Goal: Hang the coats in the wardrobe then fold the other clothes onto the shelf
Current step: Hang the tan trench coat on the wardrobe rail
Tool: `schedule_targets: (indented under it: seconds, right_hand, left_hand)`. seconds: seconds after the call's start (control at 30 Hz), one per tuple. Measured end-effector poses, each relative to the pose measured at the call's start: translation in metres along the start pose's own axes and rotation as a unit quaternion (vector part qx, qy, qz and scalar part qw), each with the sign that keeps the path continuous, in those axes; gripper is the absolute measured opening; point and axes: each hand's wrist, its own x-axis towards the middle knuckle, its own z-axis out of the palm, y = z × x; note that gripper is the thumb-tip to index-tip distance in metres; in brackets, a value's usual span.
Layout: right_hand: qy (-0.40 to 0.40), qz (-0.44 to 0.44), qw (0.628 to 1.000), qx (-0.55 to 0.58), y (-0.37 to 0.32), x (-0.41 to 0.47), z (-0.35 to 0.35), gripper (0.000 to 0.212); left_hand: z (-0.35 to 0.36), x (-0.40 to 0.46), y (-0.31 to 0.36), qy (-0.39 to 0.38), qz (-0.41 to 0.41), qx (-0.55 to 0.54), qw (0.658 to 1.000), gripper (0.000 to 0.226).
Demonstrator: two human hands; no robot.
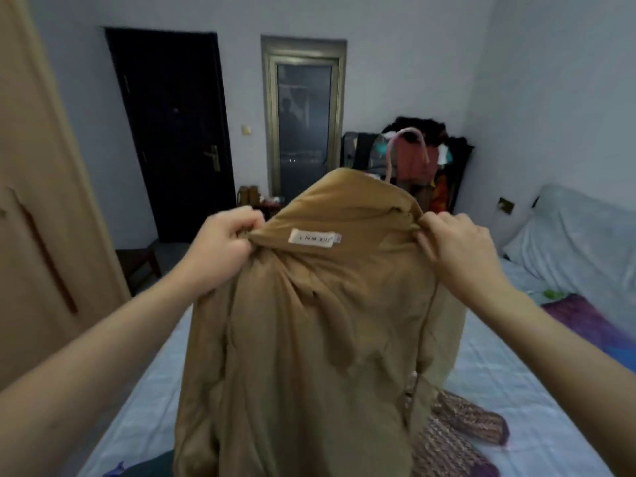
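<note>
I hold a tan hooded coat [309, 339] up in front of me over the bed, its lining and white neck label [311, 238] facing me. My left hand [223, 246] grips the left side of the collar. My right hand [454, 246] pinches the right side. A pink hanger hook [407, 142] sticks up behind the hood, so the hanger seems to be inside the coat. The light wooden wardrobe door [41, 218] stands at the far left. A knitted purple-brown garment [461, 432] lies on the bed below the coat.
The bed [499, 373] with a pale quilted sheet fills the foreground, with pillows [578, 246] and a purple cloth [592, 318] at right. A heap of clothes on a dark rack [423, 156] stands at the back wall. A dark door [175, 132] and a glass door [303, 125] lie beyond.
</note>
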Motion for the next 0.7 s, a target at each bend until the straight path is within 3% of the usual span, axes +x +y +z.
schedule_targets:
  seconds: [0.13, 0.23, 0.3, 0.37, 0.43, 0.5, 0.6, 0.7]
  right_hand:
    - [0.015, 0.014, 1.000, 0.002, -0.012, 0.035, -0.049, 0.026]
    - [0.082, 0.020, 0.996, -0.006, -0.031, 0.061, -0.080, 0.017]
    - [0.110, -0.003, 0.993, -0.030, -0.046, 0.074, -0.094, 0.013]
    - [0.114, -0.028, 0.992, -0.048, -0.061, 0.080, -0.104, 0.014]
    - [0.115, -0.052, 0.990, -0.063, -0.071, 0.082, -0.106, 0.015]
    - [0.099, -0.085, 0.989, -0.074, -0.077, 0.082, -0.104, 0.015]
    - [0.062, -0.171, 0.977, -0.107, -0.085, 0.085, -0.102, 0.015]
    - [0.059, -0.172, 0.978, -0.099, -0.098, 0.092, -0.106, 0.010]
  left_hand:
    - [-0.052, 0.045, 0.037, -0.020, 0.031, 0.126, 0.991, 0.023]
    - [-0.087, 0.061, 0.055, -0.045, 0.040, 0.276, 0.959, 0.008]
    - [-0.106, 0.060, 0.067, -0.071, 0.052, 0.380, 0.921, 0.027]
    - [-0.124, 0.053, 0.077, -0.109, 0.050, 0.381, 0.917, 0.035]
    - [-0.139, 0.040, 0.083, -0.136, 0.046, 0.296, 0.945, 0.016]
    - [-0.155, 0.029, 0.083, -0.111, 0.080, 0.333, 0.933, 0.025]
    - [-0.177, 0.018, 0.085, -0.039, 0.133, 0.471, 0.871, 0.016]
    - [-0.195, 0.018, 0.091, 0.048, 0.161, 0.534, 0.828, 0.020]
